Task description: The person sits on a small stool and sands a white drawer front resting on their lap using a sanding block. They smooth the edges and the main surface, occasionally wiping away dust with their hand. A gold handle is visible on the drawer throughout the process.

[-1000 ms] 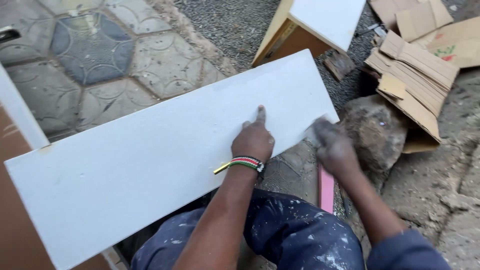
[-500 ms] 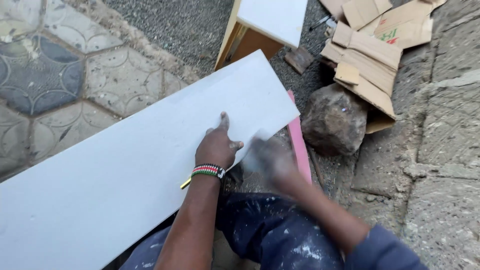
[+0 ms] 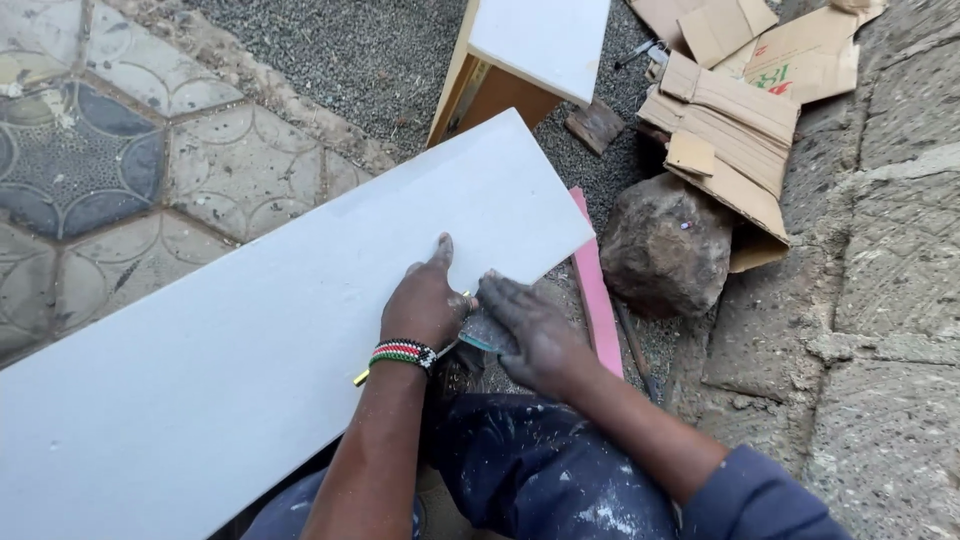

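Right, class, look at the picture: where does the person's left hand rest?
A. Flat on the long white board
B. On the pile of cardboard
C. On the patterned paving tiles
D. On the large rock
A: the left hand, with a beaded band at the wrist, lies palm down on the white board near its front edge, while the rock and cardboard lie apart to the right.

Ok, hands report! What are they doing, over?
Left hand flat on white board. Right hand at board's near edge, pressing a small grey pad. Rock and pink strip just right of it.
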